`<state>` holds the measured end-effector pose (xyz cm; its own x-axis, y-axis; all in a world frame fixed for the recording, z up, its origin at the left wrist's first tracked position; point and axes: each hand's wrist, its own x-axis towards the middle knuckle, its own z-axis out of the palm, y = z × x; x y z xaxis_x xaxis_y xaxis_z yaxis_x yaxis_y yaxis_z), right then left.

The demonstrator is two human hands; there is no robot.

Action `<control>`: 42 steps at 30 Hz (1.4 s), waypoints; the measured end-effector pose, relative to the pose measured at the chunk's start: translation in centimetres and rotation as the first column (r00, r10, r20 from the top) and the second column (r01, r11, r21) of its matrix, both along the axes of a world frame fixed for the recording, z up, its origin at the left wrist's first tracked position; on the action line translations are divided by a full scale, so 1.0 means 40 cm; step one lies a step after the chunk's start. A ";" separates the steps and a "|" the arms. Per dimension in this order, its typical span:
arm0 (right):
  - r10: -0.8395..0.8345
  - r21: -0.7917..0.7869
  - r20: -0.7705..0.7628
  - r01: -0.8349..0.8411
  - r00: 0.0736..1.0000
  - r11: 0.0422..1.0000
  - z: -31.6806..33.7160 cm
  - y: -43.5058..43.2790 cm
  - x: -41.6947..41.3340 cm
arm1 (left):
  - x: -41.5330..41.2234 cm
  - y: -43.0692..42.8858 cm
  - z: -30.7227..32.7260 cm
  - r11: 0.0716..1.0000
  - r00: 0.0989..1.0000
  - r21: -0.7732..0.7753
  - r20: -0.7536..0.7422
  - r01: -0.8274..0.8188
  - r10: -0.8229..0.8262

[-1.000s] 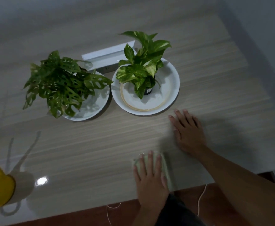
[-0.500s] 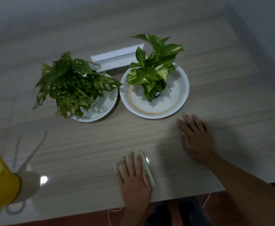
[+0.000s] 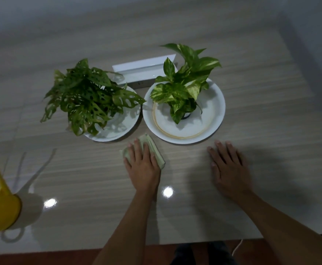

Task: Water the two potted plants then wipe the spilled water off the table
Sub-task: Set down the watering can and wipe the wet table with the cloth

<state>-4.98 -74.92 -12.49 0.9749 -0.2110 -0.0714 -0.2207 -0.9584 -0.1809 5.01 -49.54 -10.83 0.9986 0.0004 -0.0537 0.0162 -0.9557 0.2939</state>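
Head view: left hand (image 3: pixel 143 167) lies flat, fingers spread, pressing a green cloth (image 3: pixel 156 150) on the table (image 3: pixel 271 131). Right hand (image 3: pixel 231 169) rests flat, holding nothing.

- My left hand (image 3: pixel 143 167) lies palm down, fingers straight and close together, pointing away from me, pressed flat on a cloth (image 3: pixel 157 152) that shows past the fingertips and along the hand's right edge.
- My left forearm is bare and runs up from the bottom edge, leaning slightly right toward the wrist.
- My right hand (image 3: pixel 231 169) lies palm down and empty, fingers a little spread.
- My right forearm is bare too, coming in from the lower right corner at a slant.
- The hands are well apart.
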 end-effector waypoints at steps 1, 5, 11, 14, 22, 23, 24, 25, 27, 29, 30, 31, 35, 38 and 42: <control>-0.003 0.001 0.003 0.003 1.000 1.000 -0.001 -0.001 0.001 | -0.014 0.000 -0.002 1.000 1.000 -0.008 0.019 0.019 -0.019; -0.009 0.022 0.003 0.009 1.000 1.000 -0.005 0.000 0.002 | -0.016 -0.015 -0.011 1.000 1.000 0.013 -0.028 -0.005 0.005; -0.008 0.018 -0.004 0.008 1.000 1.000 -0.001 0.000 0.001 | 0.078 -0.051 -0.026 0.997 0.996 0.062 -0.074 -0.041 0.046; -0.009 0.029 -0.005 0.009 1.000 1.000 0.004 0.000 0.001 | 0.110 -0.059 -0.028 0.997 0.995 0.053 -0.076 -0.053 0.057; -0.004 0.064 -0.019 0.005 1.000 0.998 0.020 -0.002 0.002 | -0.064 -0.037 0.008 0.997 0.994 0.076 -0.107 0.032 -0.024; -0.001 0.068 -0.020 0.003 1.000 0.998 0.022 -0.002 0.002 | -0.125 -0.038 0.011 0.996 0.991 0.061 -0.123 0.063 -0.055; 0.000 0.073 -0.020 0.001 1.000 0.997 0.025 -0.002 0.003 | -0.181 -0.040 0.013 0.993 0.986 0.047 -0.137 0.105 -0.098; 0.001 0.086 -0.017 0.001 1.000 0.996 0.029 -0.003 0.004 | -0.224 -0.036 0.014 0.988 0.978 0.043 -0.149 0.151 -0.143; 0.001 0.128 0.002 -0.002 1.000 0.992 0.037 -0.013 0.009 | -0.238 -0.015 0.017 0.966 0.961 0.076 -0.148 0.245 -0.233; 0.023 0.135 0.017 -0.025 1.000 0.990 0.041 -0.045 0.018 | -0.189 0.011 0.023 0.930 0.939 0.156 -0.144 0.334 -0.313; 0.036 0.121 0.015 -0.037 0.999 0.992 0.043 -0.068 0.026 | -0.162 0.023 0.026 0.913 0.929 0.186 -0.151 0.363 -0.338; 0.037 0.099 0.010 -0.038 0.999 0.994 0.045 -0.096 0.037 | -0.141 0.029 0.026 0.909 0.925 0.190 -0.159 0.372 -0.345; 0.015 0.010 0.002 -0.015 1.000 1.000 0.045 -0.213 0.071 | -0.227 -0.024 0.000 0.935 0.940 0.121 -0.120 0.334 -0.321; 0.019 0.008 0.006 -0.019 1.000 1.000 0.030 -0.255 0.068 | -0.375 -0.147 -0.023 0.863 0.864 0.068 -0.092 0.501 -0.495; 0.016 0.010 0.021 -0.016 1.000 1.000 0.006 -0.261 0.066 | -0.373 -0.333 -0.027 0.803 0.803 0.019 -0.011 0.596 -0.595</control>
<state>-2.33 -85.35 -12.24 0.9795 -0.1944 -0.0532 -0.2012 -0.9599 -0.1954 -9.89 -62.84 -11.91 0.8025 -0.5931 -0.0647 -0.5568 -0.7835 0.2758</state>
